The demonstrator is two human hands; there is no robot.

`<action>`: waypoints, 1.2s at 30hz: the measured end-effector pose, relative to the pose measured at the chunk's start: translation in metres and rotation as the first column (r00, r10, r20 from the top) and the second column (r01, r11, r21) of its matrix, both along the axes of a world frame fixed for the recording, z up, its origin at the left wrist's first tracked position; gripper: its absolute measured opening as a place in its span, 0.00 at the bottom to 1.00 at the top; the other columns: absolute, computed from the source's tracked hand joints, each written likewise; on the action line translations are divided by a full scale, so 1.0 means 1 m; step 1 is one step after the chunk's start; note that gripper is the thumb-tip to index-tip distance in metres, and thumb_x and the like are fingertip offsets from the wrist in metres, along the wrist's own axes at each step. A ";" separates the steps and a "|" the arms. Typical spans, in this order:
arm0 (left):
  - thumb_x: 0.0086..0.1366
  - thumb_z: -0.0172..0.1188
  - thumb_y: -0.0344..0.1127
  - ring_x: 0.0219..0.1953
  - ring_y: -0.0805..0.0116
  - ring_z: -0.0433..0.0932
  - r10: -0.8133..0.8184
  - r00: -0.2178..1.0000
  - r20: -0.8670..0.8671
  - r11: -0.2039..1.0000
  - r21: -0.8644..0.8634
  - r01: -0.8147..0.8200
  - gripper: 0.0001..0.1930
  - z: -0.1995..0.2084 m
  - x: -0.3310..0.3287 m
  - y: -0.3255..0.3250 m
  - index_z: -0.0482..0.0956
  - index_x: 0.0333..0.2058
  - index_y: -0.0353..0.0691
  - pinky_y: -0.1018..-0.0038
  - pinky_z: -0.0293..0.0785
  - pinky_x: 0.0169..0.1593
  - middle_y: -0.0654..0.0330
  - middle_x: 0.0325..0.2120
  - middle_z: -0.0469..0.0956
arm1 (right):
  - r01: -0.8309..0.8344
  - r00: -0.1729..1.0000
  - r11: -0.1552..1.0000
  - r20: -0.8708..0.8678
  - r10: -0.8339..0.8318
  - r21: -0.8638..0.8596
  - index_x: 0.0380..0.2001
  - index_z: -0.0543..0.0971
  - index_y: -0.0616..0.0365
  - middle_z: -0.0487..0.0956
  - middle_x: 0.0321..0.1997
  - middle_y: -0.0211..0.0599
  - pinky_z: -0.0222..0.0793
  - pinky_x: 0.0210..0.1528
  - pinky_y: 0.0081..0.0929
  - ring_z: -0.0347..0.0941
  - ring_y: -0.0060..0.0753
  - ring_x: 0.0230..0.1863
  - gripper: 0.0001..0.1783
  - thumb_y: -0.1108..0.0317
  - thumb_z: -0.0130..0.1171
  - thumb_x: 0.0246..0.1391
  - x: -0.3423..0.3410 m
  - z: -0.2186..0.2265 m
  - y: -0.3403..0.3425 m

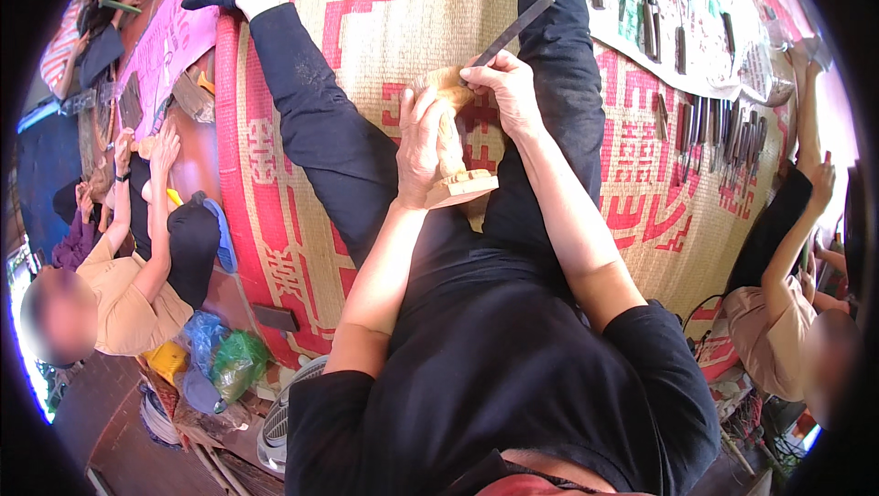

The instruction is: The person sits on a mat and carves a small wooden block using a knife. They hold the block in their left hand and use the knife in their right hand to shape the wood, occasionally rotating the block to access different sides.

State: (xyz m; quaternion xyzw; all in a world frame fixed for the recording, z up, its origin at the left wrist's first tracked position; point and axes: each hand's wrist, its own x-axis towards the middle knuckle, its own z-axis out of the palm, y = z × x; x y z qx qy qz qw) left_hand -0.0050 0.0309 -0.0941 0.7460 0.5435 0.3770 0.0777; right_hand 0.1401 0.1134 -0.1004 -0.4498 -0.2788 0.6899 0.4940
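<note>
My left hand (418, 150) is wrapped round a small carved wooden figure (450, 144) with a flat square base, held tilted above my lap. Its pale yellow wood has a broad rounded top, partly behind my fingers. In my right hand (509, 91) is a long, flat, dark metal tool (520, 29), gripped near its lower end. That end meets or lies very close to the top of the figure. Fingers hide the tip, so I cannot tell whether it is a chisel or a file.
A red and straw-coloured woven mat (430, 11) lies beneath my spread legs. At right, several dark-handled carving tools (714, 125) lie in a row beside a cloth (705, 61) bearing more. One person (137, 290) works at left, another (778, 322) at right. A fan (279, 427) stands near my left elbow.
</note>
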 end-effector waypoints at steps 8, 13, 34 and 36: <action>0.48 0.62 0.25 0.58 0.48 0.64 0.021 1.000 0.017 1.000 -0.009 -0.020 0.27 -0.002 -0.004 0.001 0.67 0.50 0.37 0.59 0.59 0.62 0.51 0.51 0.68 | 0.025 0.996 1.000 -0.088 -0.023 0.018 0.25 0.77 0.60 0.77 0.25 0.30 0.66 0.30 0.17 0.70 0.19 0.25 0.05 0.77 0.64 0.42 -0.001 0.001 0.000; 0.49 0.60 0.23 0.60 0.47 0.62 0.010 0.998 0.055 0.998 -0.057 -0.007 0.25 -0.002 -0.006 -0.003 0.69 0.49 0.37 0.60 0.61 0.61 0.52 0.53 0.67 | 0.048 0.999 0.995 -0.013 -0.047 0.087 0.26 0.76 0.62 0.78 0.25 0.33 0.68 0.30 0.18 0.73 0.22 0.24 0.06 0.78 0.63 0.43 0.001 0.010 0.000; 0.50 0.60 0.26 0.56 0.46 0.65 -0.009 0.993 0.121 0.999 -0.047 0.015 0.25 0.016 -0.007 0.004 0.67 0.49 0.36 0.57 0.59 0.62 0.51 0.50 0.69 | -0.070 0.992 0.997 0.106 0.065 0.046 0.23 0.75 0.62 0.78 0.29 0.37 0.70 0.32 0.22 0.75 0.26 0.28 0.06 0.74 0.63 0.43 0.013 0.014 -0.004; 0.53 0.60 0.28 0.55 0.45 0.66 -0.027 0.992 0.127 0.998 -0.045 0.033 0.23 0.020 -0.008 0.005 0.68 0.49 0.36 0.56 0.60 0.61 0.51 0.50 0.69 | -0.072 0.986 0.995 0.154 0.062 0.062 0.22 0.76 0.62 0.78 0.28 0.35 0.69 0.33 0.22 0.74 0.25 0.28 0.05 0.74 0.63 0.42 0.013 0.007 -0.004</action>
